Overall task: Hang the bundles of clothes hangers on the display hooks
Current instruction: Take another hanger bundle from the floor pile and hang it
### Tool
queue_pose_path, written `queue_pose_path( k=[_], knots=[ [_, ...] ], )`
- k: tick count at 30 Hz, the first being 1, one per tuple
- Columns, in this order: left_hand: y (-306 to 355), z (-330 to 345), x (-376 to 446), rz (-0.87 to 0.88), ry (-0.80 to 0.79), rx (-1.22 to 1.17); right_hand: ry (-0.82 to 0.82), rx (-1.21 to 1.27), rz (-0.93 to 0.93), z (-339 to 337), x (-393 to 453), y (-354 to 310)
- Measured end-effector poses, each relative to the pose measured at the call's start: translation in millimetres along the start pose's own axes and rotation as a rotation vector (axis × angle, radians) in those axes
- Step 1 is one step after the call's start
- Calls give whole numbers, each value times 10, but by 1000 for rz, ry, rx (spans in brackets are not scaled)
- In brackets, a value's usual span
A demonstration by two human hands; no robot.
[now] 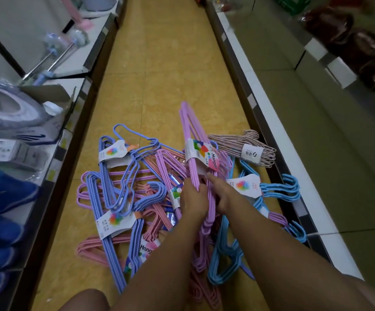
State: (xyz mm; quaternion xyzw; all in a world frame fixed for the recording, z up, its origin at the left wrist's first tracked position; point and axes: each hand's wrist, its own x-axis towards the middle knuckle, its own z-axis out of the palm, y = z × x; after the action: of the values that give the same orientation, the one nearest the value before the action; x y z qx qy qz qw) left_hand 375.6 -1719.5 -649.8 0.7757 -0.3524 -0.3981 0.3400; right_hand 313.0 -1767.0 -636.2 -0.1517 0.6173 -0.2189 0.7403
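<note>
A narrow shop aisle with a yellow tiled floor point(159, 70) runs between two low shelves, and a heap of bundled clothes hangers lies on the floor between them. The left hand point(192, 202) has its fingers curled round a pink-purple hanger bundle point(190, 140) that tilts up out of the heap, a paper label point(201, 154) reading "Hanger" wrapped round it. The right hand point(223, 194) is just beside it, its forefinger stretched out against the same bundle; whether its other fingers grip anything cannot be told. Blue-violet bundles point(112, 178) lie to the left of the heap, light blue bundles point(280, 190) to the right, pink ones point(92, 248) underneath. A thin pale wire bundle point(247, 144) rests near the right shelf point(271, 122). The left shelf point(74, 140) carries boxed goods and blue slippers point(2, 198).
</note>
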Motion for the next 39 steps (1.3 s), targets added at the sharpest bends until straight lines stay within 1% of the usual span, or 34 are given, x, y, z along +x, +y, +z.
queue_pose_path(
  k=[2,3,5,6,8,10,11,13,15,17,19,22,24,26,28,30,32,33,36,39],
  knots=[
    [-20,-31,-54,55,-17,83,17,99,5,62,-30,1],
    [31,-79,-99,69,-11,134,81,99,-20,101,-59,4],
    [188,-197,-187,66,-2,222,197,-7,-85,139,-145,-8],
    [283,-266,-236,55,-7,231,230,-59,-110,162,-229,-34],
    [497,-418,-346,25,-63,162,313,-98,-121,194,-400,-142],
    [710,-589,-452,-9,-140,81,436,-190,-130,213,-628,-324],
    [830,-694,-525,-30,-167,56,469,-279,-141,225,-799,-436],
    [1043,-923,-630,-86,-130,4,552,-545,-167,224,-1119,-637],
    [1293,-1208,-682,-103,-14,36,661,-779,-189,192,-1492,-848],
    [1554,-1491,-720,-80,100,156,699,-963,-252,209,-1840,-1015],
    [1890,-1808,-778,-72,159,265,691,-1157,-305,263,-2218,-1173],
    [2307,-2213,-897,-84,179,363,702,-1408,-419,362,-2769,-1400],
    [2548,-2493,-1008,-86,202,419,692,-1503,-560,430,-3131,-1574],
    [2743,-2752,-1125,-95,202,477,628,-1568,-697,530,-3457,-1728],
    [2894,-2998,-1224,-124,165,589,551,-1614,-803,626,-3668,-1849],
    [3002,-3247,-1314,-156,90,723,464,-1636,-901,737,-3866,-1954],
    [3058,-3464,-1384,-139,31,799,375,-1674,-983,864,-4081,-2033],
    [3082,-3571,-1426,-113,25,775,334,-1701,-1021,932,-4207,-2069],
    [3144,-3816,-1613,-37,26,563,271,-1752,-1099,1118,-4517,-2139],
    [3194,-3967,-1817,-9,103,521,240,-1800,-1063,1265,-4695,-2132]
  ],
)
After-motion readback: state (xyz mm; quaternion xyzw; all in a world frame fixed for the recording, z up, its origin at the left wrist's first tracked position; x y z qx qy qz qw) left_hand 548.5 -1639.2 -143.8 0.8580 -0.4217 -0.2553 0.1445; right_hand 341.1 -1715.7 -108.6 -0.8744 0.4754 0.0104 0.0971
